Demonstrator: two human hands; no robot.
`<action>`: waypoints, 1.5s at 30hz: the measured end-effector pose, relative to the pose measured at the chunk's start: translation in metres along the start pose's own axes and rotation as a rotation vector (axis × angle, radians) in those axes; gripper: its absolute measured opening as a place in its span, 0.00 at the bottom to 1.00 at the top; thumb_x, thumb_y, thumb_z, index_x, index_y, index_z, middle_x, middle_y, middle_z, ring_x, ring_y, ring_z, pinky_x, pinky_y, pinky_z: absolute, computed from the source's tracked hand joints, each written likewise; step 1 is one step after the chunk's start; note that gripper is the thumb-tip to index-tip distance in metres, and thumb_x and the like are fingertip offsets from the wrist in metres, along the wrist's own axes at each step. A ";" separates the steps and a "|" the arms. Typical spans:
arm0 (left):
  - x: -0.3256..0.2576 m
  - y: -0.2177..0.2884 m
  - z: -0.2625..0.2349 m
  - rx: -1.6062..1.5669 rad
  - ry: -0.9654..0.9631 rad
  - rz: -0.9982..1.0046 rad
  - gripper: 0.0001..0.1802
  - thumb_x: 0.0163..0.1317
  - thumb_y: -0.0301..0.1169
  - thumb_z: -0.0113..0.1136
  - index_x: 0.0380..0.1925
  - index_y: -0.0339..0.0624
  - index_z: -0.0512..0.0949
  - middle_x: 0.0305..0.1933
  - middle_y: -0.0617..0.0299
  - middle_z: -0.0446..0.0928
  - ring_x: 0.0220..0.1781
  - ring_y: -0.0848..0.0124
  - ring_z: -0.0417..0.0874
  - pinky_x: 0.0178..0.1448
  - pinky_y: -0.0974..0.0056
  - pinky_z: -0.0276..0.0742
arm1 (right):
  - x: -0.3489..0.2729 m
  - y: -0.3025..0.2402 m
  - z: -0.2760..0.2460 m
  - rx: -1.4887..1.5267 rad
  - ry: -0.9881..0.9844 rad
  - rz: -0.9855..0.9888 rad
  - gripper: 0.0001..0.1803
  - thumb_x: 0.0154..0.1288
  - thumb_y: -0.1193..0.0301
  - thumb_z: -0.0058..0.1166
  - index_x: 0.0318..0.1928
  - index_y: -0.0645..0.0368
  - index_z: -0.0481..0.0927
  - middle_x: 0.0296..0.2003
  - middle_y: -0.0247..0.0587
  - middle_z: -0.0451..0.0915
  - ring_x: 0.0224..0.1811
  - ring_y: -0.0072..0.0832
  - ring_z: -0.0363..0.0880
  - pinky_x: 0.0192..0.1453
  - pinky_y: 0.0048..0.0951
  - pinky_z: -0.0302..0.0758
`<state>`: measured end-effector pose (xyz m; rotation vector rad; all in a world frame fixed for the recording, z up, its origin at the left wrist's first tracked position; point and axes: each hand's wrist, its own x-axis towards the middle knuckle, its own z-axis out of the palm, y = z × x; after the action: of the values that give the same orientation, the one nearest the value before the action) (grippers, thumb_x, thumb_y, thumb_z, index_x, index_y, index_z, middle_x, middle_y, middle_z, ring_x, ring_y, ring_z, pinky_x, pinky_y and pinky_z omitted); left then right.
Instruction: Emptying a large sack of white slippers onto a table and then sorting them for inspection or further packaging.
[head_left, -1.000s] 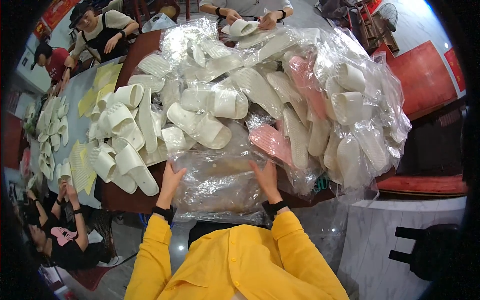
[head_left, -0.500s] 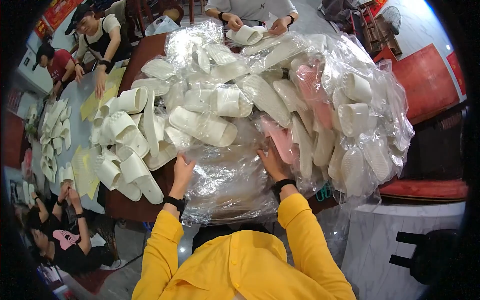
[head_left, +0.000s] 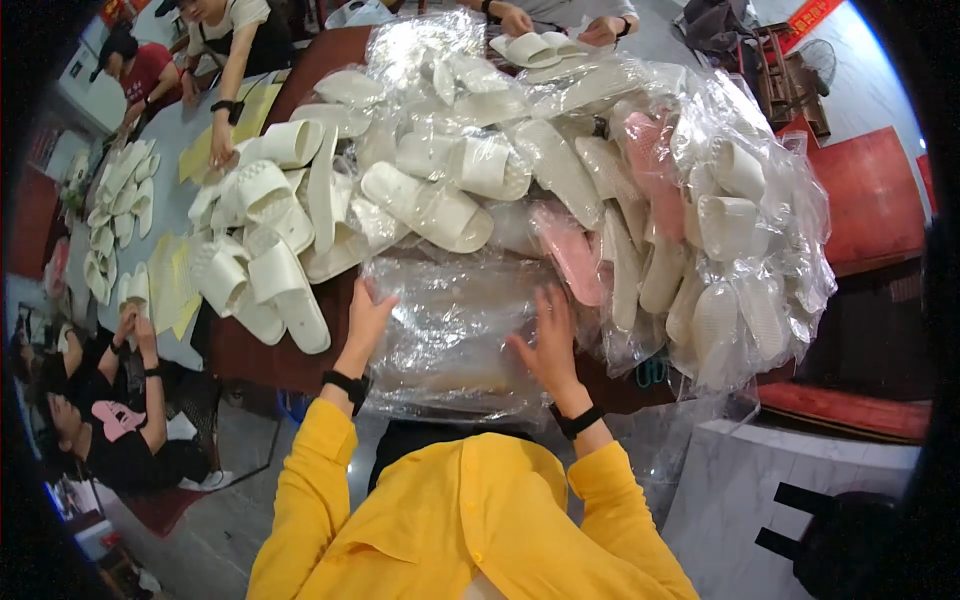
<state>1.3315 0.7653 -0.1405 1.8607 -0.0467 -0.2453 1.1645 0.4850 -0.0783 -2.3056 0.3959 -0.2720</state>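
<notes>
A flat stack of clear plastic bags [head_left: 455,345] lies in front of me at the table's near edge. My left hand [head_left: 368,322] is at the stack's left edge, thumb apart from the fingers, holding nothing. Over the right edge of the bags, my right hand [head_left: 553,345] is spread with its fingers pointing away from me. Just beyond the stack lies a bagged white slipper [head_left: 428,208]. A bagged pink slipper [head_left: 568,252] is close to my right fingertips. Left of my left hand are loose white slippers [head_left: 288,290].
Bagged slippers [head_left: 735,225] are heaped across the right of the brown table [head_left: 250,345]. A grey table [head_left: 170,215] at the left bears yellow sheets [head_left: 172,285] and more slippers. Across from me a person's hands [head_left: 605,30] hold white slippers; another person's hand [head_left: 222,150] reaches toward the left pile.
My right hand has opened out, its fingers now spread over the bags' right side. My left hand stays at the left edge. The whole view has shifted a little.
</notes>
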 end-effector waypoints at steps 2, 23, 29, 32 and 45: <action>0.007 -0.002 -0.003 -0.011 0.013 0.042 0.36 0.49 0.26 0.68 0.58 0.30 0.62 0.57 0.46 0.72 0.60 0.60 0.73 0.62 0.62 0.67 | -0.015 -0.025 -0.004 -0.443 -0.235 -0.385 0.45 0.56 0.56 0.62 0.71 0.51 0.56 0.72 0.50 0.50 0.74 0.49 0.44 0.74 0.57 0.41; -0.113 0.027 0.001 1.092 -0.669 0.649 0.56 0.38 0.54 0.73 0.70 0.72 0.55 0.77 0.60 0.45 0.77 0.49 0.38 0.70 0.26 0.31 | -0.052 0.004 0.025 -0.432 -0.532 -0.456 0.47 0.52 0.43 0.60 0.71 0.35 0.56 0.74 0.40 0.45 0.76 0.44 0.38 0.70 0.70 0.34; -0.109 0.027 0.002 1.078 -0.697 0.636 0.57 0.38 0.53 0.74 0.70 0.73 0.53 0.77 0.62 0.42 0.78 0.50 0.37 0.70 0.26 0.31 | 0.032 -0.031 -0.012 -0.095 -0.584 -0.419 0.23 0.61 0.66 0.56 0.56 0.54 0.74 0.58 0.50 0.71 0.59 0.51 0.69 0.60 0.44 0.70; -0.110 0.021 -0.004 1.021 -0.664 0.644 0.57 0.38 0.53 0.73 0.70 0.72 0.53 0.78 0.61 0.42 0.78 0.50 0.37 0.70 0.26 0.31 | 0.091 -0.106 -0.014 -0.100 -0.387 -0.480 0.17 0.62 0.71 0.52 0.52 0.57 0.76 0.53 0.49 0.75 0.49 0.50 0.76 0.52 0.42 0.75; -0.116 0.010 -0.003 0.936 -0.615 0.695 0.58 0.37 0.56 0.71 0.71 0.75 0.52 0.78 0.64 0.42 0.78 0.52 0.37 0.72 0.28 0.30 | 0.198 -0.087 0.071 -0.305 0.002 -0.448 0.07 0.61 0.75 0.50 0.40 0.55 0.76 0.39 0.47 0.77 0.38 0.49 0.78 0.40 0.45 0.75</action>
<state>1.2200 0.7831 -0.1136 2.4520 -1.4054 -0.3236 1.3881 0.5170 -0.0488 -2.6790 -0.0948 -0.4597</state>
